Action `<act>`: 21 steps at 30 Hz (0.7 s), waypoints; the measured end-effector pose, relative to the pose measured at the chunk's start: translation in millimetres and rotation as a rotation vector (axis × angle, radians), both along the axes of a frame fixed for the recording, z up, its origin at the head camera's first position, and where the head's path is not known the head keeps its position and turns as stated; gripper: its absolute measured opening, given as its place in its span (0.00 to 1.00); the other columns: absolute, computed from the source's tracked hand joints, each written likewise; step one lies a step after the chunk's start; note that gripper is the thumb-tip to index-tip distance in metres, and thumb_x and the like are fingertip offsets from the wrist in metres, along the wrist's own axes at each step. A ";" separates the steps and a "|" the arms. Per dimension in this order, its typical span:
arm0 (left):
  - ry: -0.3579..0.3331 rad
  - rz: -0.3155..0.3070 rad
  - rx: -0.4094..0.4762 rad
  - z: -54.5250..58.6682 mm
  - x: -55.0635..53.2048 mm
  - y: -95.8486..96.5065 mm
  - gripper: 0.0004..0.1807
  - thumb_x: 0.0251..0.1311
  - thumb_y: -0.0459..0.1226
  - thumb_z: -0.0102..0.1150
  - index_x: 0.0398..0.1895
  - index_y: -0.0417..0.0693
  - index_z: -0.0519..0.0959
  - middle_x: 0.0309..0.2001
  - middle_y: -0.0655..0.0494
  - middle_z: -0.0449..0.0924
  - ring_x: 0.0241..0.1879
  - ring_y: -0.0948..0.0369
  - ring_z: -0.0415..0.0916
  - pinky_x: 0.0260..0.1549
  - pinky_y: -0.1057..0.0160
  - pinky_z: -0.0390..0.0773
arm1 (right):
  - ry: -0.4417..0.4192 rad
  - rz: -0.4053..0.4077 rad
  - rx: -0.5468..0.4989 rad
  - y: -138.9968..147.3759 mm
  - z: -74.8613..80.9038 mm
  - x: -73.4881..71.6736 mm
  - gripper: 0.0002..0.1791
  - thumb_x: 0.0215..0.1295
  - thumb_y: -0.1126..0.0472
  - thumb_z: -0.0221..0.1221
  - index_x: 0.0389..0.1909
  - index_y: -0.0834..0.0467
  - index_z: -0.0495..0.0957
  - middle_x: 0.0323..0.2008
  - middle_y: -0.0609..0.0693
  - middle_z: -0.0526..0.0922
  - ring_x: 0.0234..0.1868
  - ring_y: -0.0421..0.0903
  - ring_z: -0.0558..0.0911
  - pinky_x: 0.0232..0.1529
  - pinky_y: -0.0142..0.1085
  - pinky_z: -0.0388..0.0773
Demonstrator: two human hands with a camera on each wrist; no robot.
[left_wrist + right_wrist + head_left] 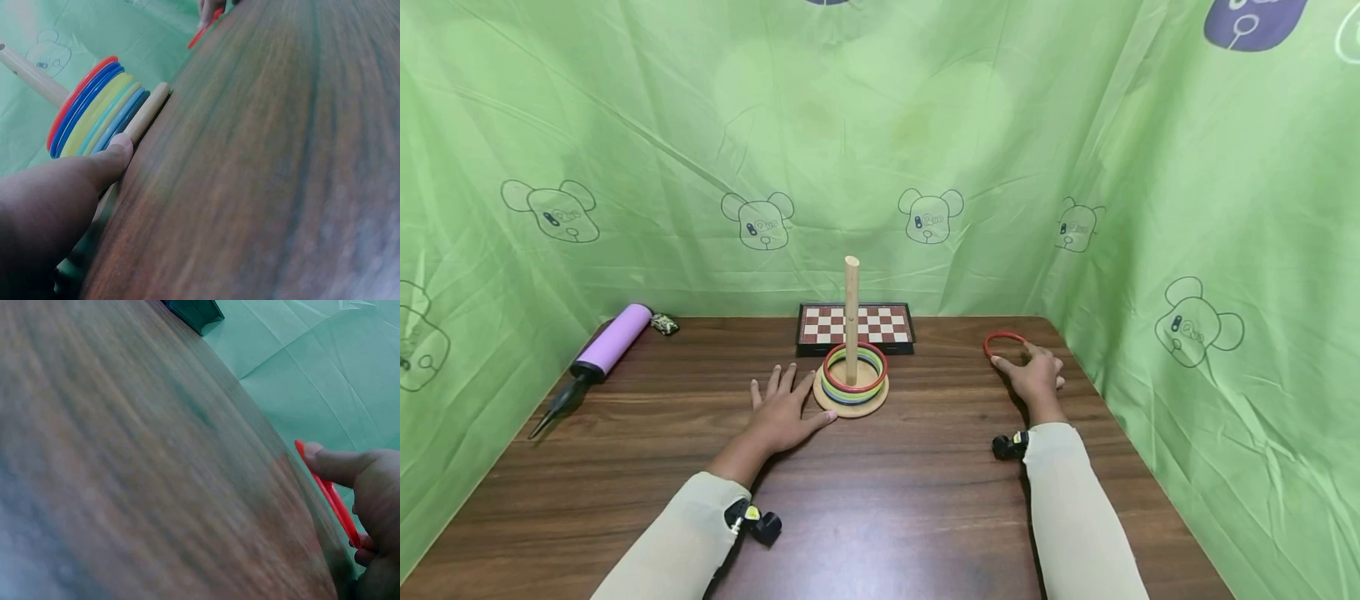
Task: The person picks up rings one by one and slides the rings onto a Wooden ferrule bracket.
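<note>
A wooden peg (852,321) rises from a round wooden base (871,408) at the middle of the table. Several coloured rings (94,112) are stacked around the peg, with a red ring (886,364) on top. My left hand (782,417) lies beside the base with its fingers spread, the thumb at the base's near edge. Over to the right, my right hand (1037,379) pinches a second red ring (1000,336) between thumb and fingers. In the right wrist view this ring (331,497) stands tilted close to the tabletop, its far part hidden by the fingers.
A checkered game board (891,325) in a black frame lies behind the peg. On the far left is a purple hand pump (617,340) with a small patterned packet (664,324) next to it. Green curtains (880,167) enclose the brown wooden table (910,483).
</note>
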State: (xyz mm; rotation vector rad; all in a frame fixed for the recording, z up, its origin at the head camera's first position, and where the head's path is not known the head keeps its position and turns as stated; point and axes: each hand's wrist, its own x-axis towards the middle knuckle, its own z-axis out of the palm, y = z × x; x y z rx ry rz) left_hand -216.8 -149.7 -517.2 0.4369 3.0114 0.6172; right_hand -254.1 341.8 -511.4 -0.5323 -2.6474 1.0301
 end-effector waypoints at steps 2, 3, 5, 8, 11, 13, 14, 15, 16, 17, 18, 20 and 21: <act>0.002 0.001 0.000 0.3 -0.3 0.1 0.56 0.66 0.75 0.57 0.88 0.55 0.60 0.88 0.33 0.50 0.88 0.30 0.38 0.77 0.16 0.32 | 0.029 0.005 -0.019 -1.0 0.2 0.6 0.49 0.66 0.39 0.75 0.79 0.63 0.71 0.78 0.68 0.69 0.82 0.69 0.55 0.77 0.73 0.47; 0.003 0.001 0.001 0.6 -0.3 0.1 0.56 0.66 0.75 0.57 0.88 0.55 0.61 0.88 0.33 0.50 0.88 0.30 0.38 0.77 0.16 0.31 | 0.043 0.009 -0.031 -1.5 0.3 0.9 0.50 0.66 0.39 0.75 0.79 0.62 0.71 0.78 0.67 0.69 0.82 0.69 0.55 0.78 0.73 0.47; 0.001 0.000 0.000 1.1 -0.3 -0.2 0.56 0.66 0.75 0.57 0.88 0.55 0.60 0.88 0.33 0.50 0.88 0.30 0.38 0.77 0.16 0.31 | 0.072 0.018 -0.052 -2.6 0.4 1.3 0.50 0.64 0.38 0.76 0.78 0.63 0.73 0.79 0.66 0.68 0.82 0.68 0.54 0.79 0.72 0.46; -0.002 -0.002 -0.005 1.0 -0.3 -0.4 0.56 0.67 0.75 0.57 0.88 0.55 0.60 0.88 0.33 0.50 0.88 0.30 0.38 0.77 0.16 0.32 | 0.109 0.043 -0.072 -4.7 0.8 1.5 0.50 0.64 0.38 0.77 0.78 0.63 0.73 0.81 0.65 0.66 0.83 0.67 0.53 0.80 0.72 0.43; -0.003 -0.003 -0.010 1.2 -0.1 -0.4 0.55 0.67 0.75 0.57 0.88 0.55 0.60 0.88 0.33 0.50 0.88 0.30 0.38 0.77 0.16 0.32 | 0.146 0.071 -0.070 -8.6 3.1 0.8 0.51 0.63 0.39 0.78 0.79 0.62 0.72 0.81 0.64 0.66 0.84 0.66 0.53 0.81 0.72 0.42; -0.005 -0.003 -0.008 1.3 0.0 -0.2 0.55 0.67 0.74 0.57 0.88 0.55 0.60 0.88 0.33 0.50 0.88 0.30 0.38 0.77 0.16 0.32 | 0.167 0.091 -0.066 -12.3 5.6 -0.1 0.50 0.63 0.40 0.78 0.79 0.62 0.73 0.81 0.63 0.66 0.84 0.65 0.53 0.81 0.73 0.41; -0.006 -0.003 -0.007 1.4 0.1 -0.1 0.55 0.67 0.74 0.57 0.88 0.55 0.60 0.88 0.33 0.50 0.88 0.30 0.38 0.77 0.16 0.32 | 0.176 0.103 -0.063 -14.4 7.5 -0.7 0.50 0.63 0.40 0.78 0.78 0.62 0.73 0.81 0.64 0.67 0.84 0.65 0.54 0.81 0.74 0.40; -0.007 -0.003 -0.005 1.6 0.2 0.0 0.55 0.67 0.74 0.57 0.88 0.55 0.60 0.88 0.33 0.50 0.88 0.30 0.38 0.77 0.16 0.32 | 0.180 0.110 -0.056 -16.6 9.2 -1.3 0.49 0.63 0.40 0.78 0.78 0.61 0.74 0.81 0.63 0.68 0.84 0.65 0.55 0.81 0.75 0.40; -0.007 -0.003 -0.003 1.9 0.4 0.1 0.55 0.67 0.74 0.57 0.88 0.55 0.60 0.88 0.33 0.50 0.88 0.30 0.38 0.77 0.16 0.32 | 0.184 0.121 -0.051 -18.4 11.1 -2.0 0.49 0.63 0.40 0.78 0.78 0.60 0.74 0.80 0.63 0.68 0.84 0.65 0.56 0.81 0.76 0.40; -0.008 -0.003 -0.003 2.2 0.5 0.1 0.55 0.67 0.74 0.58 0.88 0.55 0.60 0.88 0.33 0.50 0.88 0.30 0.38 0.77 0.16 0.32 | 0.184 0.133 -0.044 -20.7 13.3 -2.3 0.49 0.63 0.40 0.78 0.78 0.60 0.74 0.80 0.63 0.68 0.83 0.65 0.56 0.80 0.76 0.40; -0.009 -0.003 -0.004 2.4 0.7 0.2 0.55 0.68 0.74 0.58 0.88 0.55 0.60 0.88 0.32 0.50 0.88 0.30 0.38 0.77 0.16 0.32 | 0.185 0.145 -0.038 -22.5 15.4 -2.6 0.48 0.62 0.40 0.78 0.77 0.59 0.75 0.80 0.63 0.69 0.83 0.65 0.57 0.80 0.76 0.41; -0.010 -0.003 -0.007 3.2 1.2 0.2 0.55 0.68 0.74 0.58 0.88 0.55 0.60 0.88 0.32 0.50 0.88 0.29 0.38 0.77 0.16 0.31 | 0.189 0.164 -0.027 -25.6 19.0 -3.1 0.48 0.62 0.40 0.79 0.77 0.59 0.75 0.80 0.63 0.69 0.82 0.65 0.58 0.79 0.75 0.45; -0.010 -0.003 -0.008 3.6 1.4 0.2 0.54 0.68 0.73 0.58 0.88 0.55 0.60 0.88 0.32 0.50 0.88 0.29 0.38 0.77 0.16 0.31 | 0.192 0.171 -0.019 -27.0 20.7 -3.2 0.48 0.62 0.40 0.79 0.77 0.59 0.75 0.80 0.63 0.70 0.82 0.65 0.58 0.79 0.74 0.46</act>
